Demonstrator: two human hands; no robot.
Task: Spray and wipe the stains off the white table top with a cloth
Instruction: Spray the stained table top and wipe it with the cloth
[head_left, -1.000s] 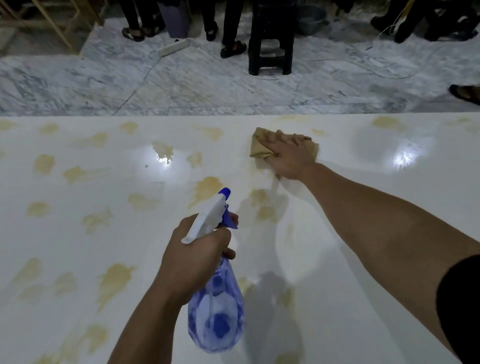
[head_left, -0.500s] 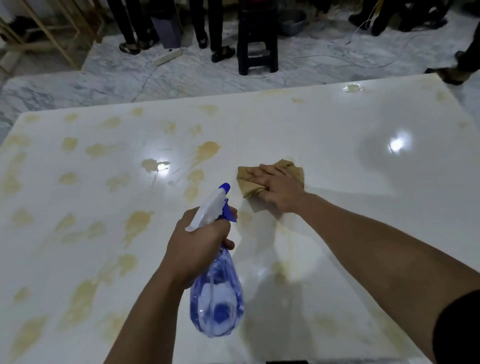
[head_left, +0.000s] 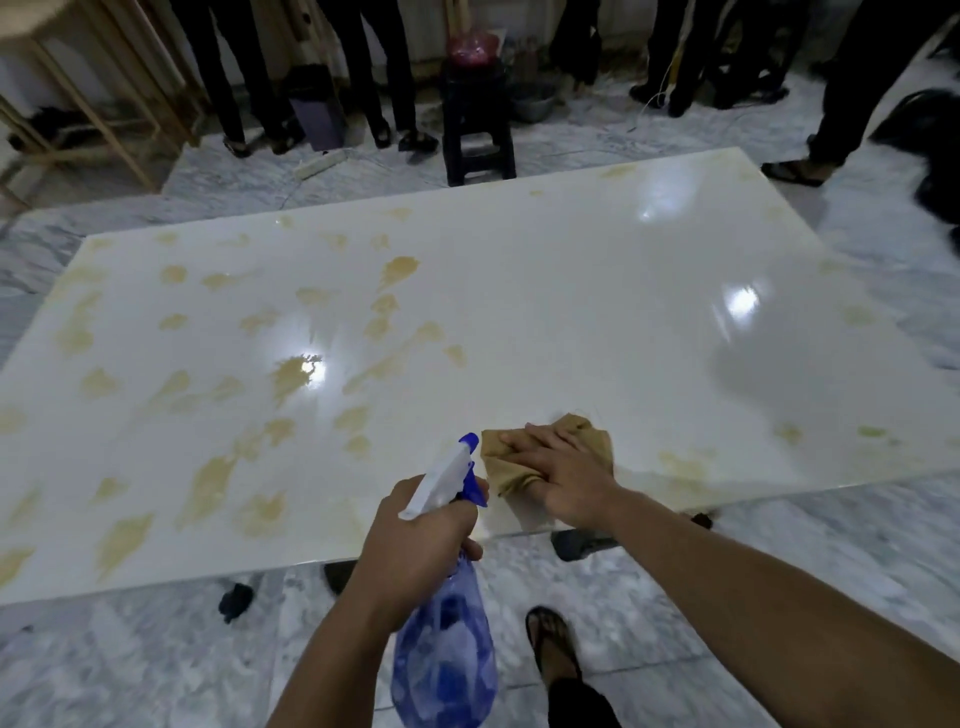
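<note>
Here I have my right hand laid flat on the tan cloth, fingers straight and spread, so the palm's weight presses the fabric against the white table top and a stroke can lift the residue. The cloth sits close to the table's near edge, about midway along it. My left hand wraps around the neck of the blue spray bottle, fingers curled tight, one seemingly at the trigger, though I cannot tell whether it is squeezing. I hold the bottle off the near edge, just left of the cloth, nozzle tipped toward the stains so I can wet the next patch without putting anything down. Those yellowish stains crowd the table's left half; right of the cloth the surface looks mostly clean, with a few faint marks near that end. I judge the job roughly half finished, and the sensible next reach is leftward from the cloth.
</note>
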